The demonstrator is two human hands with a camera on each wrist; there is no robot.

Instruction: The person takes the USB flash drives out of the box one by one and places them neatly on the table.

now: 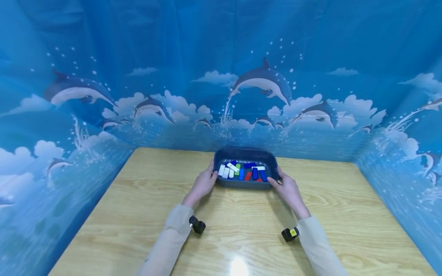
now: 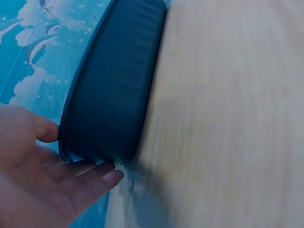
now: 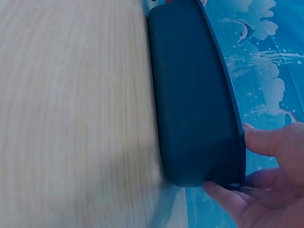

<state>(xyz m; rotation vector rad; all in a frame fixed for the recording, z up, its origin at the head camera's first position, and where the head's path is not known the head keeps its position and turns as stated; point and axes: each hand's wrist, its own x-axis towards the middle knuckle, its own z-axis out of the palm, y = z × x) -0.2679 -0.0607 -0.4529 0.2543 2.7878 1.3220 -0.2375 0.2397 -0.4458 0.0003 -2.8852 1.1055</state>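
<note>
A dark blue-grey plastic bin (image 1: 243, 184) stands at the far side of the table, its long side facing me. Inside lie several small oblong blocks, white (image 1: 226, 173), dark blue (image 1: 255, 173), lighter blue (image 1: 241, 174), green (image 1: 237, 169) and red (image 1: 248, 176), loosely jumbled. My left hand (image 1: 204, 181) grips the bin's left end, thumb at the rim and fingers along the outer wall. At the opposite end my right hand (image 1: 286, 188) holds it the same way. Both wrist views show the bin's outer wall (image 2: 111, 80) (image 3: 192, 95); the blocks are hidden there.
The wooden table (image 1: 238, 226) stretches from the bin toward me and to both sides. A blue curtain (image 1: 193, 50) printed with dolphins hangs close behind the bin and along the left and right. Each sleeve cuff carries a small black camera (image 1: 197, 225).
</note>
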